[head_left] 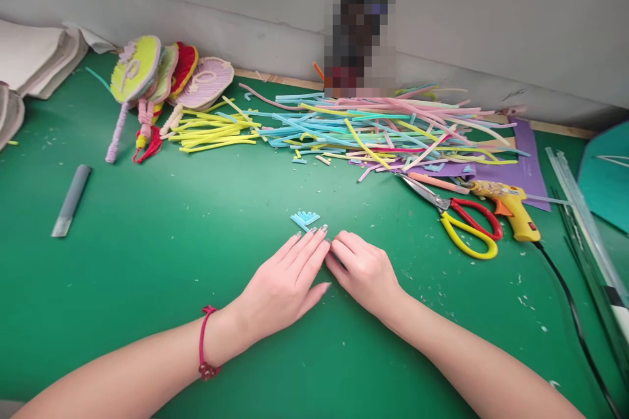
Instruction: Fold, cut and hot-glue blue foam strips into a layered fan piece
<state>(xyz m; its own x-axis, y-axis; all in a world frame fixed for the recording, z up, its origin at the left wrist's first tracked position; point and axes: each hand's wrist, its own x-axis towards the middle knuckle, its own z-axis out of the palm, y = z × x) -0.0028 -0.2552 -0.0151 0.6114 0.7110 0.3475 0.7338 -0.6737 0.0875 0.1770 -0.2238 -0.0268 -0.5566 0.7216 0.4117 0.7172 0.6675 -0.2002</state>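
Note:
A small fan-shaped cluster of light-blue chenille stem pieces (305, 217) lies on the green tabletop (196, 262). My left hand (287, 285) rests palm down just below it, fingers stretched out, the fingertips at the cluster's lower end and covering part of it. Beside those fingertips is my right hand (366, 275), its fingers curled and pinched together against the left index finger. Whatever the right fingers hold, if anything, is hidden.
Behind my hands spreads a pile of coloured chenille stems (314, 127). To the right lie scissors (466, 216) and a yellow glue gun (514, 206) with a black cord (572, 308). Several decorated hand fans (137, 72) and a grey strip (72, 201) are at left.

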